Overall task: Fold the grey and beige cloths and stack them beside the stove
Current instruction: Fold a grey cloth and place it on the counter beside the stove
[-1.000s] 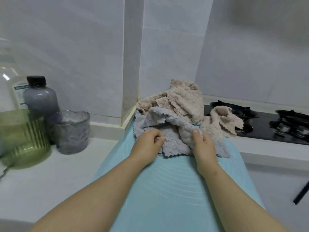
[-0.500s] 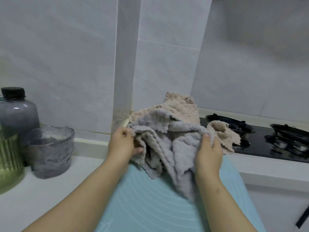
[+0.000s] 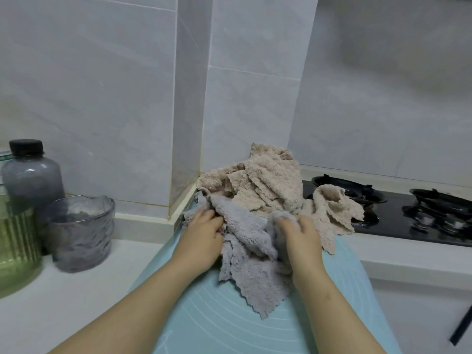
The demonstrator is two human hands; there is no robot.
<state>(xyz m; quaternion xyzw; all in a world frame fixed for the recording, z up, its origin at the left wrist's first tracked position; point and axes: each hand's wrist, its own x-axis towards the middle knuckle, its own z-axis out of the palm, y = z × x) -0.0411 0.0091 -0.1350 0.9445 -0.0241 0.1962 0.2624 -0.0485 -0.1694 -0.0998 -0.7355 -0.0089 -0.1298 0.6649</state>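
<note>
Left hand comes back down, its grip clamped on the grey cloth, which drops from mid-air onto the mat, still crumpled. Right hand bunches the other edge, grip clamped too. Beige cloth sits heaped behind, one tail over the stove edge. No fold yet; edges need finding.

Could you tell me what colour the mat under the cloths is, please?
The flat mat is pale blue with faint curved white lines; head view.
</note>
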